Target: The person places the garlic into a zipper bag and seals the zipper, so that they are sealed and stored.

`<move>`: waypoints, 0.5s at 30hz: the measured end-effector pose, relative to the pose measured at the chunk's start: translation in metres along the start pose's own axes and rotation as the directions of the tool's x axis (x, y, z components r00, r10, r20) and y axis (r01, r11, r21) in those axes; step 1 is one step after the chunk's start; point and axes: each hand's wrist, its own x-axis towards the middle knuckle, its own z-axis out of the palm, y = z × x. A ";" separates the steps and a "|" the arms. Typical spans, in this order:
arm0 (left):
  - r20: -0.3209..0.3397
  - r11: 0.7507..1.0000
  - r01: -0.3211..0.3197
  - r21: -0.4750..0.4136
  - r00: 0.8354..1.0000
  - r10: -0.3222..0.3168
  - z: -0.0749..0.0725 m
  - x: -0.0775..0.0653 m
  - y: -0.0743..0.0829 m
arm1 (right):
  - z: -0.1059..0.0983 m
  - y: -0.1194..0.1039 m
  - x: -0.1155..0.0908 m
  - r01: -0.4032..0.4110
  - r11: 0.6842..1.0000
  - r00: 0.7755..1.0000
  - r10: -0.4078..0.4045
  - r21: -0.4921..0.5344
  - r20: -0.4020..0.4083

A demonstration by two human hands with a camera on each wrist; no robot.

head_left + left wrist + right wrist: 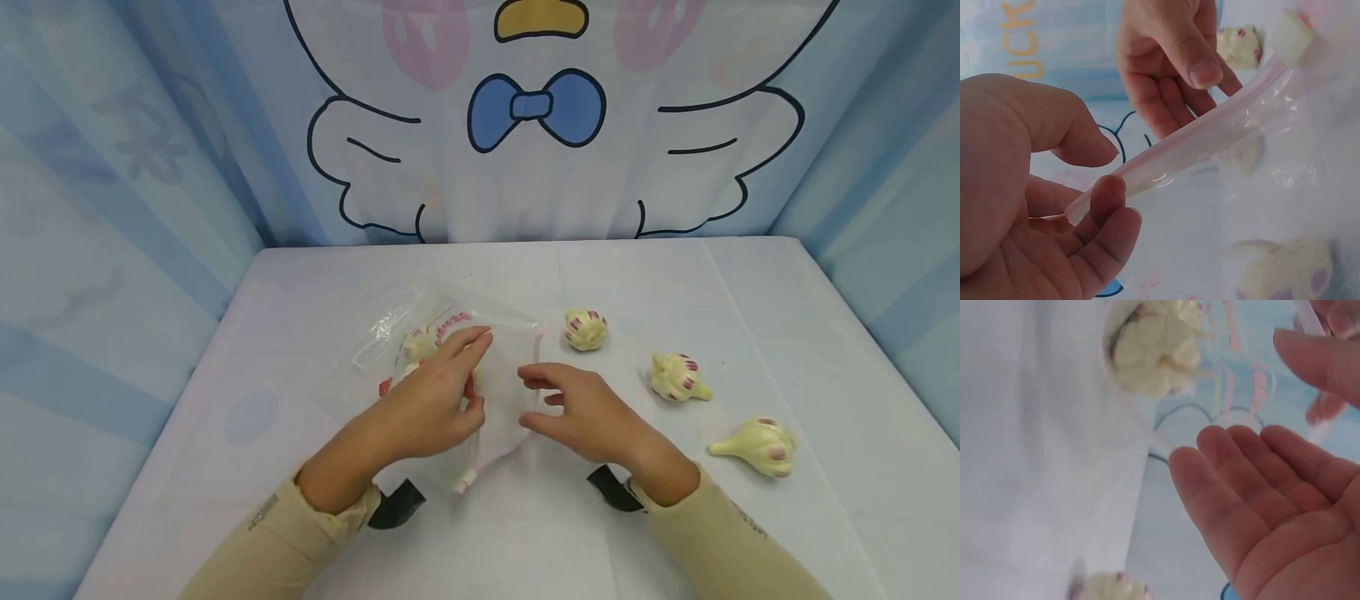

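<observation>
A clear zip bag point(502, 400) with red print and a pinkish zip edge lies on the table. Pale garlic bulbs point(1157, 350) show through its plastic. My left hand point(435, 400) is over the bag, its fingers loosely bent at the zip edge point(1191, 140) and its thumb apart from it. Beside the opposite side of that edge is my right hand point(581, 412), fingers extended and thumb spread away. Its fingertips are close to the bag's rim; whether they touch is unclear. A white slider point(1294, 39) sits at one end of the zip.
Three loose garlic bulbs lie right of the bag: one at the back point(586, 330), another in the middle point(678, 377), and one nearer the front point(759, 447). A white cloth covers the table point(637, 283). Printed curtains point(525, 192) hang behind and at both sides.
</observation>
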 end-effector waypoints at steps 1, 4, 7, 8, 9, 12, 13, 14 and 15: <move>0.000 1.000 0.001 -0.001 1.000 -0.001 0.000 0.000 0.000 | -0.004 0.002 -0.004 -0.011 1.000 1.000 0.011 -0.007 -0.004; -0.002 1.000 -0.001 -0.003 1.000 0.001 0.001 0.000 0.000 | -0.016 0.008 -0.016 -0.042 0.998 0.999 0.041 -0.040 -0.026; -0.006 1.000 -0.008 -0.006 1.000 0.008 0.002 0.000 -0.001 | -0.028 0.011 -0.025 -0.074 0.993 0.996 0.068 -0.092 -0.059; -0.006 1.000 -0.012 -0.008 1.000 0.011 0.002 0.000 -0.001 | -0.032 0.011 -0.028 -0.089 0.990 0.994 0.081 -0.108 -0.072; -0.006 1.000 -0.013 -0.009 1.000 0.013 0.002 0.000 -0.001 | -0.036 0.012 -0.031 -0.112 0.986 0.991 0.101 -0.127 -0.089; -0.004 1.000 -0.012 -0.016 1.000 0.012 0.001 0.000 -0.001 | -0.049 0.018 -0.038 -0.179 0.972 0.977 0.157 -0.152 -0.143; -0.004 1.000 -0.010 -0.016 1.000 0.010 0.001 0.000 -0.001 | -0.054 0.022 -0.040 -0.201 0.968 0.971 0.176 -0.153 -0.162; -0.003 1.000 -0.008 -0.015 1.000 0.008 0.001 0.000 -0.001 | -0.059 0.026 -0.041 -0.217 0.964 0.965 0.188 -0.155 -0.183; -0.004 1.000 -0.008 -0.015 1.000 0.008 0.001 0.000 -0.002 | -0.064 0.030 -0.044 -0.239 0.958 0.958 0.206 -0.157 -0.201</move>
